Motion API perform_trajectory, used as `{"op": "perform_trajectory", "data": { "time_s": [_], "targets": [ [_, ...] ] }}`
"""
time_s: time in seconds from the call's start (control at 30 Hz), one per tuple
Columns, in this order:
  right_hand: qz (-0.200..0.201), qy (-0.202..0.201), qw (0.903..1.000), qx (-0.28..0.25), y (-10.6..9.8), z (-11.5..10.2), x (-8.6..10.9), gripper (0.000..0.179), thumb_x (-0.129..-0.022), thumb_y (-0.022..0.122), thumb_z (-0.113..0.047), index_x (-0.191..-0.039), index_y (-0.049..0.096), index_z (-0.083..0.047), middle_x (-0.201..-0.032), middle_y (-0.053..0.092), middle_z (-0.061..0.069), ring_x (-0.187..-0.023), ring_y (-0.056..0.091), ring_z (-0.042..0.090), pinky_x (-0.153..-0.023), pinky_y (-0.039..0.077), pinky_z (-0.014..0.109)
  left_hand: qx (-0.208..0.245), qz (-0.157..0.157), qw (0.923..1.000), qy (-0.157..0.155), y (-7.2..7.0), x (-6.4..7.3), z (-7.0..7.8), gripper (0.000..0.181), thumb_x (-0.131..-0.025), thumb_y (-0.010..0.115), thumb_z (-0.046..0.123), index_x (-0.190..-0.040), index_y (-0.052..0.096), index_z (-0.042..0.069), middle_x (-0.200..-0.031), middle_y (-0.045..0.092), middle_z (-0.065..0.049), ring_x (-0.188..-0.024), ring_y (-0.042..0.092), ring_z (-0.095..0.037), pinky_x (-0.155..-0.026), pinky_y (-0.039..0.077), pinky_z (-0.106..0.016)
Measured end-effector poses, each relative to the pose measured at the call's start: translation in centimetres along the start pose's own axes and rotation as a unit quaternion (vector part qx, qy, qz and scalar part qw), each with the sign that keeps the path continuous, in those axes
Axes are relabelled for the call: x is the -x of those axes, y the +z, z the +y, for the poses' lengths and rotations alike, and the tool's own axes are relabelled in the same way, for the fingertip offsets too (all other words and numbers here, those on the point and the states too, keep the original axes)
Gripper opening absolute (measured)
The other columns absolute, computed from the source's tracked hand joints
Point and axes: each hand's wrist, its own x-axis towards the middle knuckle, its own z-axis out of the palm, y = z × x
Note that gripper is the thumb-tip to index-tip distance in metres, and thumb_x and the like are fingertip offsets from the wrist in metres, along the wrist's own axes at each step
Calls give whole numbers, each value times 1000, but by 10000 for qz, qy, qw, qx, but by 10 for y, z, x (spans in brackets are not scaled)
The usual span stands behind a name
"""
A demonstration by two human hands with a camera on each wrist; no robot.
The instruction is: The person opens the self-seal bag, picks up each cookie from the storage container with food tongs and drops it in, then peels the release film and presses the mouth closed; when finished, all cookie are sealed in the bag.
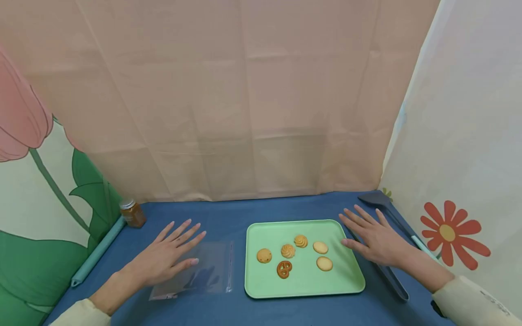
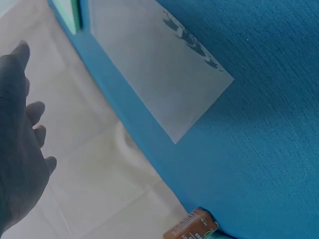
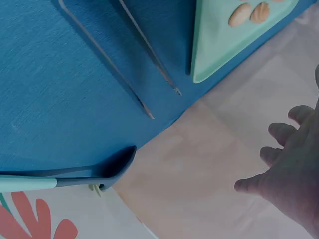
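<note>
My left hand (image 1: 165,258) hovers with spread fingers above a clear plastic bag (image 1: 212,267) lying flat on the blue cloth. My right hand (image 1: 377,237), its fingers also spread, is over the right edge of a light green tray (image 1: 302,287). Several baked pieces lie on the tray, including a pretzel (image 1: 284,269), a round cookie (image 1: 264,256), swirled cookies (image 1: 287,251) and smooth oval ones (image 1: 324,263). Metal tongs (image 3: 107,59) lie right of the tray, partly hidden beneath my right hand in the head view. Neither hand holds anything.
A dark cooking utensil (image 1: 391,210) with a mint handle lies along the right edge. At the back left stands a small brown jar (image 1: 132,213) with a silver lid, near a teal roll (image 1: 98,253). A beige sheet (image 1: 244,99) hangs behind the table.
</note>
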Motion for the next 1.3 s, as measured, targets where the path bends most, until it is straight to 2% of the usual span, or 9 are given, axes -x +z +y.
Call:
{"op": "perform_trajectory", "data": {
  "time_s": [0.13, 0.23, 0.33, 0.47, 0.67, 0.8, 0.97, 1.17, 1.3],
  "targets": [
    [22, -11, 10000, -34, 0, -5, -4, 71, -97, 54, -61, -156, 38, -24, -162, 36, 9, -152, 24, 39, -114, 13, 73, 58, -31, 10000, -54, 1, -1, 0, 67, -102, 43, 60, -159, 27, 28, -166, 25, 0, -153, 24, -36, -120, -24, -29],
    [146, -59, 9999, -28, 1, -11, -8, 70, -97, 55, -59, -155, 40, -23, -157, 43, 9, -146, 36, 40, -111, 25, 71, 168, -43, 9998, -131, 1, -1, 0, 67, -102, 45, 58, -159, 28, 27, -166, 27, -1, -153, 25, -36, -118, -26, -26],
    [283, -108, 9995, -63, 2, -17, -13, 69, -97, 56, -57, -154, 42, -21, -149, 53, 10, -136, 50, 39, -104, 39, 66, 338, -37, 9992, -219, 2, -3, -2, 67, -101, 48, 56, -159, 28, 29, -164, 30, -1, -152, 26, -34, -126, -10, -43],
    [327, -282, 9987, -257, 4, -30, -23, 66, -98, 56, -55, -153, 45, -19, -139, 62, 11, -124, 60, 37, -95, 49, 59, 585, -33, 9975, -395, 2, -3, -6, 65, -101, 52, 54, -158, 31, 29, -162, 35, -2, -151, 29, -34, -119, 16, -59],
    [34, -591, 9968, -539, 10, -59, -46, 63, -100, 53, -54, -152, 46, -20, -135, 64, 8, -122, 62, 32, -93, 52, 53, 974, -24, 9931, -646, 2, 0, -13, 63, -101, 53, 52, -156, 39, 23, -155, 47, -9, -143, 42, -37, -114, 27, -63],
    [-124, -880, 9942, -608, 17, -80, -62, 59, -101, 52, -54, -149, 49, -20, -128, 67, 5, -112, 65, 26, -84, 54, 45, 1198, -83, 9892, -846, 2, 2, -17, 61, -102, 52, 52, -155, 40, 24, -145, 57, -11, -132, 53, -39, -106, 37, -65],
    [-220, -1171, 9899, -768, 28, -104, -81, 55, -102, 53, -49, -147, 53, -18, -127, 66, 5, -109, 64, 24, -81, 53, 40, 1351, -181, 9866, -897, 5, 2, -21, 59, -102, 53, 49, -152, 45, 21, -136, 64, -11, -124, 59, -38, -100, 45, -62],
    [-523, -1355, 9852, -910, 42, -132, -99, 54, -102, 53, -48, -146, 54, -17, -129, 65, 4, -116, 62, 22, -92, 52, 42, 1381, -468, 9842, -1005, 11, 2, -25, 60, -102, 47, 58, -148, 51, 19, -124, 69, -3, -116, 63, -31, -97, 48, -57],
    [-616, -1524, 9827, -852, 51, -147, -110, 52, -102, 54, -46, -144, 56, -17, -123, 67, 4, -110, 63, 19, -89, 52, 37, 1397, -560, 9832, -1033, 15, 3, -26, 57, -102, 50, 54, -145, 55, 17, -107, 67, 9, -94, 63, -15, -79, 51, -41]
  ]
}}
